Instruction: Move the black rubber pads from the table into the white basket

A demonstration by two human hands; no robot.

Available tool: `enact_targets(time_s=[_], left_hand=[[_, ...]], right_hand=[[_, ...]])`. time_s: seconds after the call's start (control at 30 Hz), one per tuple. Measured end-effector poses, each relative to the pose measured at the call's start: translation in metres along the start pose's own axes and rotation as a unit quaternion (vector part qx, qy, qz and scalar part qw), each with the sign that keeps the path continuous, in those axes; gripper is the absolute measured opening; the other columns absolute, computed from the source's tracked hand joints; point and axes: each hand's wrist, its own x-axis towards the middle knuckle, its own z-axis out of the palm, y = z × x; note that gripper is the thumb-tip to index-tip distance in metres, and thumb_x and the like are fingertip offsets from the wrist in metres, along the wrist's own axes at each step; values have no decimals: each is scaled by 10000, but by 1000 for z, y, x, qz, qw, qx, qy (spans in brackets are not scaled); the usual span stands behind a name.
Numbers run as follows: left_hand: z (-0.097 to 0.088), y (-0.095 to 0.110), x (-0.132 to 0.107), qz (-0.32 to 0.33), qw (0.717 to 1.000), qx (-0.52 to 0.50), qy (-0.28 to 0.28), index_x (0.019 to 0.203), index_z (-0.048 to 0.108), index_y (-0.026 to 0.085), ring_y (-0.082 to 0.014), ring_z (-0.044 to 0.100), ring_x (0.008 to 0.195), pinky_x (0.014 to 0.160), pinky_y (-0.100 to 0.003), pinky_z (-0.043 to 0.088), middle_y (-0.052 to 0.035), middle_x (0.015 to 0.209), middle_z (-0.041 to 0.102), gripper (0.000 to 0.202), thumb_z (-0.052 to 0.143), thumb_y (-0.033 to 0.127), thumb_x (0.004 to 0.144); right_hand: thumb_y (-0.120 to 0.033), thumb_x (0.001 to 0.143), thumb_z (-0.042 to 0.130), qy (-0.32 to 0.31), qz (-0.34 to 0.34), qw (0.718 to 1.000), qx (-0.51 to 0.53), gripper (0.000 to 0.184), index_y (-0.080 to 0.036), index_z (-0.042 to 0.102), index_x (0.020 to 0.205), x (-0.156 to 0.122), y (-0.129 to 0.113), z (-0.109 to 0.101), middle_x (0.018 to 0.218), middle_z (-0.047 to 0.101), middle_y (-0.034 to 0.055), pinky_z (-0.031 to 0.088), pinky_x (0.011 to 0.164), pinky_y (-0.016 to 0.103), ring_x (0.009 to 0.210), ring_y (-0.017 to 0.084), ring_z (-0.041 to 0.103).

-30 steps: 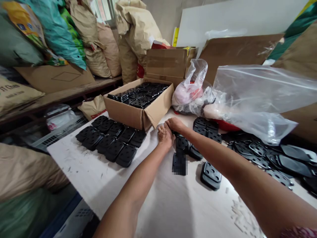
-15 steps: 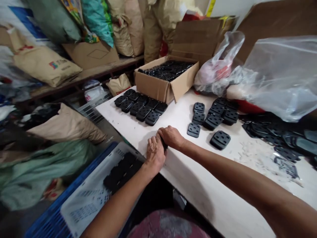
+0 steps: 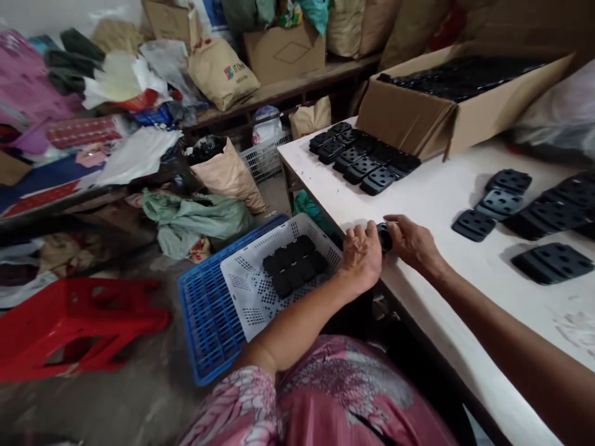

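Observation:
Over the table's near edge, my left hand (image 3: 362, 257) is closed on one side of a black pedal pad (image 3: 383, 237). My right hand (image 3: 413, 244) grips the pad's other side, its fingers covering much of it. Matching black pads with raised dots and bars lie in rows (image 3: 362, 167) beyond my hands. To the right are a loose pad (image 3: 473, 225), a thicker stack (image 3: 553, 261) and a larger group (image 3: 553, 207). Below my left hand, a white perforated basket (image 3: 237, 288) holds several dark pads (image 3: 294, 266) side by side.
An open cardboard box (image 3: 404, 118) full of black pieces stands at the table's back. The white basket rests on a blue crate (image 3: 204, 316) left of the white table (image 3: 427, 186). A red stool (image 3: 79, 322) and a green sack (image 3: 195, 220) are on the floor.
My view has swung left and down, bringing the red stool and more of the basket into sight. Both hands stay on the pad, which shows more between them now.

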Motion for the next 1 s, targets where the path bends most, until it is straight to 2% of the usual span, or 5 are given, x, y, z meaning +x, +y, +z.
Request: enact_targets(time_s=[0.37,0.67,0.8,0.93,1.0], left_hand=[[2,-3,6,20,1000,2,20,1398,324,0,-333,492,1173,1037,-471,385,-232,1270,522,781,711,248,766],[4,-18,-17,-12,986,-137,89,1441,291,76,-346,436,1288,1061,-505,382,-230,1330,461,843,711,331,756],[-6,-22,-23,-57,971,-232,17,1391,384,87,-323,568,1139,948,-467,484,-207,1207,569,780,710,388,749],[-14,-17,-18,-140,918,-353,-112,1395,369,102,-182,638,663,554,-281,541,-99,887,656,665,579,423,852],[-15,-16,-16,-167,901,-381,-125,1401,351,113,-133,601,553,459,-237,502,-98,911,647,611,495,436,902]], right_hand=[[-276,975,311,10,8,1000,8,442,-151,639,1244,0,2,10,1145,707,114,497,862,352,967,256,672],[-226,982,306,0,10,1000,28,440,-154,627,1275,-2,-3,6,1157,703,97,475,879,335,1004,240,638],[-217,983,311,-21,12,999,36,434,-153,626,1276,0,-4,0,1129,711,98,467,882,332,996,234,644],[-216,989,314,-14,28,998,45,428,-142,624,1275,0,-8,-2,1111,713,109,467,877,332,1002,237,641],[-211,989,319,-15,34,998,46,427,-129,619,1281,-1,-11,-1,1124,707,117,463,892,332,1020,241,633]])
